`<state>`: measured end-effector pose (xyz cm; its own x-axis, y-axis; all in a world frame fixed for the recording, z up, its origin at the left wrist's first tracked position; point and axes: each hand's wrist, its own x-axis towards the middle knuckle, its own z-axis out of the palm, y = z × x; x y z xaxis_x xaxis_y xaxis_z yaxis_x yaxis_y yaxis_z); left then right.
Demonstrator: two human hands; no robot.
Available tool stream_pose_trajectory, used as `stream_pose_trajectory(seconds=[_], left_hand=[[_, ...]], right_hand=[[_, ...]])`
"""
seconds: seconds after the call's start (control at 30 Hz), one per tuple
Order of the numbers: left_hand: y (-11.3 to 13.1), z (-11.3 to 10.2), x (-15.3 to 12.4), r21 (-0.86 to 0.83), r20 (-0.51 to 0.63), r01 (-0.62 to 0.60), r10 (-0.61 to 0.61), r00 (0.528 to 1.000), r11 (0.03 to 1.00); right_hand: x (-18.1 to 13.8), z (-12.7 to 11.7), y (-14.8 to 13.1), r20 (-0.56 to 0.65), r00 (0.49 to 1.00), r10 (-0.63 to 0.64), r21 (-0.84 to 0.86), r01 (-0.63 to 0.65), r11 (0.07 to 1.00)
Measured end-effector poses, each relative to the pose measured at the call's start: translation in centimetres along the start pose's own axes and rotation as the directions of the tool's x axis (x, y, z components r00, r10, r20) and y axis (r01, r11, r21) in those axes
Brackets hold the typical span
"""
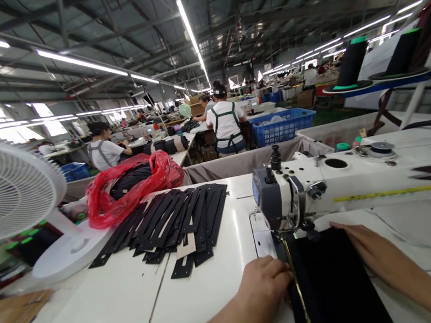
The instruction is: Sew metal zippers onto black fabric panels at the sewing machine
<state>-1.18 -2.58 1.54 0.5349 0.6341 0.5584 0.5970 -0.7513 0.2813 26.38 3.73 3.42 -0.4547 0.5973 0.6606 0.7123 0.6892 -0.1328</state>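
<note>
A black fabric panel lies under the head of a white sewing machine and runs down toward me. Along its left side goes a zipper with gold teeth. My left hand is closed at the panel's left edge, its fingers curled onto the fabric beside the zipper. At the far right edge of the panel rests my right hand, with its fingers stretched out and partly hidden behind the cloth. The needle area is too dark to make out.
Many black strips lie heaped left of the machine. Behind them sits a red plastic bag of black pieces. A white fan stands at the left, thread cones at the upper right. Co-workers sit beyond, near a blue basket.
</note>
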Motion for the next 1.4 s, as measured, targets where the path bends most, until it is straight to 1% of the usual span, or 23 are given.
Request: stream_pose_trajectory(seconds=[0.03,0.07,0.1,0.17,0.2,0.23,0.27,0.37,0.43,0.53,0.6,0.7,0.83,0.87,0.9,0.93,1.03,1.07,1.1,1.2,1.3,1.37,1.4], left_hand=[[0.2,0.0,-0.5,0.039,0.038,0.047,-0.048,0.998,0.998],[0.5,-0.1,-0.9,0.062,0.062,0.133,-0.137,0.989,0.989],[0.7,-0.2,-1.1,0.074,0.071,0.237,-0.242,0.968,0.969],[1.0,-0.7,-1.2,0.058,0.074,0.399,-0.403,0.912,0.915],[1.1,-0.9,-1.0,0.025,0.084,0.425,-0.425,0.901,0.905],[1.0,-1.1,-0.8,-0.019,0.093,0.409,-0.406,0.909,0.912],[0.9,-1.2,-0.5,-0.063,0.092,0.367,-0.361,0.928,0.928],[0.4,-1.1,0.5,-0.111,0.050,0.202,-0.198,0.979,0.973],[0.0,-0.9,1.0,-0.058,0.044,0.139,-0.136,0.990,0.989],[-0.4,-0.5,1.4,0.075,0.113,0.131,-0.139,0.984,0.989],[-0.5,-0.4,1.6,0.166,0.177,0.120,-0.149,0.973,0.979],[-0.5,-0.5,1.9,0.224,0.224,0.069,-0.120,0.967,0.972],[-0.4,-0.7,2.0,0.244,0.254,0.062,-0.126,0.959,0.968],[-0.4,-0.8,2.0,0.251,0.273,0.068,-0.137,0.952,0.966],[-0.4,-0.9,2.0,0.260,0.292,0.070,-0.148,0.945,0.963],[-0.4,-1.0,2.0,0.265,0.317,0.065,-0.151,0.936,0.962],[-0.5,-1.9,2.2,0.267,0.389,0.024,-0.130,0.912,0.963],[-0.6,-2.3,2.3,0.265,0.413,0.005,-0.118,0.903,0.964],[-0.7,-2.7,2.4,0.264,0.438,-0.017,-0.104,0.893,0.964],[-1.0,-3.6,2.7,0.267,0.502,-0.110,-0.041,0.864,0.957],[-1.4,-3.7,2.8,0.259,0.543,-0.200,0.028,0.839,0.945],[-1.5,-3.4,2.8,0.252,0.542,-0.201,0.034,0.840,0.947],[-1.6,-3.3,2.7,0.250,0.530,-0.183,0.023,0.848,0.951]], right_hand=[[0.0,0.0,1.0,0.031,0.997,0.073,0.044,-0.074,0.996],[0.0,0.2,1.7,0.077,0.982,0.171,0.104,-0.178,0.979],[-0.1,0.6,2.1,0.132,0.953,0.274,0.162,-0.293,0.942],[-0.2,1.5,2.3,0.236,0.864,0.445,0.239,-0.496,0.835],[-0.3,1.8,2.2,0.273,0.821,0.501,0.256,-0.564,0.785],[-0.5,2.1,2.1,0.292,0.795,0.531,0.259,-0.600,0.756],[-0.6,2.3,1.9,0.295,0.788,0.541,0.256,-0.610,0.749],[-0.9,2.4,1.2,0.310,0.743,0.594,0.271,-0.667,0.694],[-0.7,2.1,0.5,0.294,0.732,0.615,0.283,-0.681,0.676],[0.3,1.1,-1.0,0.255,0.755,0.605,0.315,-0.656,0.686],[1.3,0.3,-2.1,0.308,0.755,0.579,0.374,-0.655,0.656],[2.6,-0.6,-3.0,0.500,0.703,0.505,0.475,-0.710,0.519],[2.6,-0.3,-2.2,0.657,0.559,0.505,0.524,-0.821,0.227],[2.3,0.0,-1.7,0.674,0.533,0.511,0.521,-0.834,0.183],[2.0,0.3,-1.1,0.677,0.526,0.515,0.509,-0.840,0.189],[1.7,0.7,-0.6,0.659,0.545,0.519,0.482,-0.835,0.264],[1.1,1.7,0.7,0.541,0.667,0.512,0.321,-0.726,0.608],[1.1,2.0,0.9,0.511,0.696,0.504,0.272,-0.687,0.674],[1.2,2.2,0.9,0.496,0.712,0.497,0.243,-0.664,0.707],[1.9,2.4,0.4,0.526,0.701,0.481,0.236,-0.664,0.710],[2.4,1.8,-1.0,0.577,0.655,0.488,0.230,-0.704,0.673],[2.2,1.1,-2.4,0.610,0.620,0.493,0.263,-0.745,0.613],[1.8,0.8,-3.3,0.630,0.600,0.493,0.307,-0.776,0.552]])
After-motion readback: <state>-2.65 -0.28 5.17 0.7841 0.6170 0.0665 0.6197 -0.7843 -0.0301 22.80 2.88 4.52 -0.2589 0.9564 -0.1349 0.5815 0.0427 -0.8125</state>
